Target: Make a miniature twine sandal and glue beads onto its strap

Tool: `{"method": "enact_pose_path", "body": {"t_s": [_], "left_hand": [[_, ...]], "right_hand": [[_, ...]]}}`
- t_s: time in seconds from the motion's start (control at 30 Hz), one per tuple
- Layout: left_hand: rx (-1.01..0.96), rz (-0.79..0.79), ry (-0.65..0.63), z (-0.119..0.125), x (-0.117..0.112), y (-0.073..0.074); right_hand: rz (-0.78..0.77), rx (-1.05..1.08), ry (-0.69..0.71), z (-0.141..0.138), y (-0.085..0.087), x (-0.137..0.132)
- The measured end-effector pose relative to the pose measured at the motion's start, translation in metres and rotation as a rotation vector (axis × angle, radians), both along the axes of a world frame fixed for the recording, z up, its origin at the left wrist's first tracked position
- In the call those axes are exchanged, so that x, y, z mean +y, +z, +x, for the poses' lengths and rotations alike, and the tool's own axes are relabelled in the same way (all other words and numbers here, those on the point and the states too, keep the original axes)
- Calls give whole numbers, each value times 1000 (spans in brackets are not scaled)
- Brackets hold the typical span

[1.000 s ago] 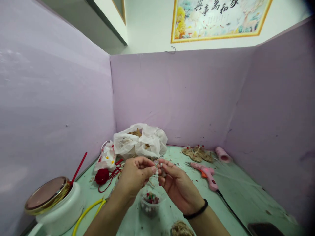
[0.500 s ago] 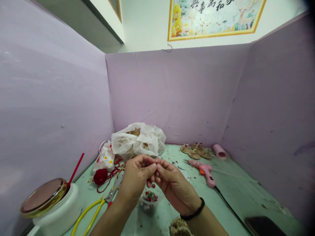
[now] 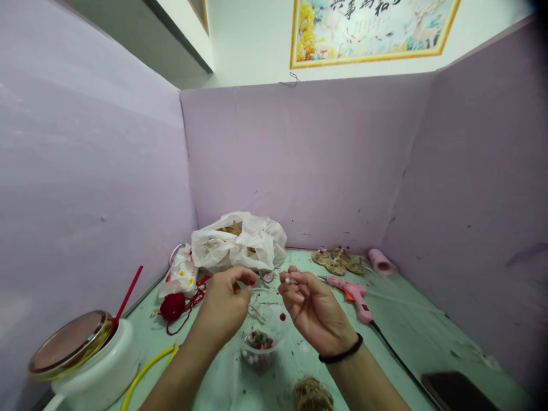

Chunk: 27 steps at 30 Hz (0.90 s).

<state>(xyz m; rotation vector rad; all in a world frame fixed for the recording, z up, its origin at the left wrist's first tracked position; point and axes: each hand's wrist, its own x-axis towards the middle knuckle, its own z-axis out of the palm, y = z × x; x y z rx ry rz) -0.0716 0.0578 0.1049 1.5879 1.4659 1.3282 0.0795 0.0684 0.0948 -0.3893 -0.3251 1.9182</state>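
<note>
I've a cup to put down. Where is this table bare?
Barest: the table strip between the glue gun cord and the right purple wall, beyond the phone. A smaller patch between red thread ball and white pot. Crowded: around the bead cup and by the plastic bag.

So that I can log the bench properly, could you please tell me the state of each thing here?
left hand, fingertips pinched; contents too small to tell
right hand, pinching a white bead
bead cup, open, partly filled
white pot, lid on
plastic bag, open, crumpled
glue gun, lying on its side, corded
red yarn ball, partly unwound
</note>
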Motion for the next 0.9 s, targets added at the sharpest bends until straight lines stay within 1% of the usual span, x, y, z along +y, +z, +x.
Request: {"method": "enact_pose_path", "body": {"t_s": [0.07, 0.1, 0.17, 0.23, 0.27, 0.37, 0.4, 0.53, 0.63, 0.7, 0.8, 0.9], "left_hand": [[105, -98, -38, 3, -2, 0], [111, -149, -86, 7, -5, 1], [76, -215, -232, 15, -10, 2], [67, -213, -337, 22, -14, 2], [83, -194, -350, 25, -15, 1], [153, -166, -306, 26, -14, -3], [159, -164, -310, 25, -13, -4], [130, -219, -332, 23, -14, -4], [98, -262, -396, 23, -16, 0], [124, -231, -411, 23, -17, 1], [206, -128, -356, 24, -16, 1], [227, -60, -338, 25, -15, 0]], "right_hand": [[-6, 33, 13, -1, -1, 0], [-9, 50, 21, -3, -2, 0], [-2, 82, 28, -7, -3, -2], [16, 107, 30, -10, -4, -4], [25, 121, 33, -11, -4, -5], [31, 159, 52, -12, -4, -5], [27, 165, 60, -11, -4, -5], [34, 176, 54, -9, -4, -5], [48, 213, 26, -9, -3, -7], [55, 245, 25, -9, -1, -8], [60, 276, 34, -12, -1, -11], [74, 288, 34, -14, -3, -11]]}}
